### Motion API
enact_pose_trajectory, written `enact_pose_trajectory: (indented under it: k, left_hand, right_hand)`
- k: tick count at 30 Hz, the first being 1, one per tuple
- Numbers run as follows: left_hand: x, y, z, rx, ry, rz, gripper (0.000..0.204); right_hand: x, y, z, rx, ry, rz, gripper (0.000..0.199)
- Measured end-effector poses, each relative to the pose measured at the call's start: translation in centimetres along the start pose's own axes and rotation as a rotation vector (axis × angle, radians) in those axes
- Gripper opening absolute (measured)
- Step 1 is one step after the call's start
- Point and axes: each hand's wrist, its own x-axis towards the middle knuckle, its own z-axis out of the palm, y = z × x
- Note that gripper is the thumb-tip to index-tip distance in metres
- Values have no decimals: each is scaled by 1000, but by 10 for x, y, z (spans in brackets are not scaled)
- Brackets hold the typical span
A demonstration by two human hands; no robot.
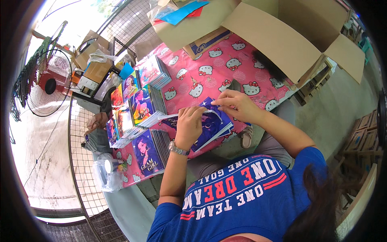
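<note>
A small stack of purple-blue notebooks [218,130] with an illustrated figure on the cover lies at my lap, by the table's near edge. My left hand [189,126], a metal watch on its wrist, is closed round the left edge of a notebook that is tilted up from the stack. At the far corner of the same notebooks, my right hand [235,105] is closed in a pinch, thumb against fingers. Exactly which cover or page lies between those fingertips is too small to tell. Beside my left forearm sits a pile of spiral notebooks [147,152] with matching purple covers.
Several more notebook stacks [142,105] stand on the left of the table, which has a pink cat-print cover [189,76]. Large open cardboard boxes [278,36] fill the far right. A plastic bag with a cup [111,169] sits at the left corner; a fan [50,85] stands beyond.
</note>
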Motion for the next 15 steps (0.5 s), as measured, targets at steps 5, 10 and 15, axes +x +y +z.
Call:
enact_pose_trajectory:
  k: [5,10,15]
  left_hand:
    - [0,6,-1,-56,13,-36,18]
    - [0,5,3,-56,40,-51,16]
    - [-2,4,9,-29,76,-47,22]
  right_hand:
    - [-5,-7,7,-88,75,74,30]
    - [-11,-16,16,-1,106,142,27]
    - [-8,-11,13,95,46,158,16]
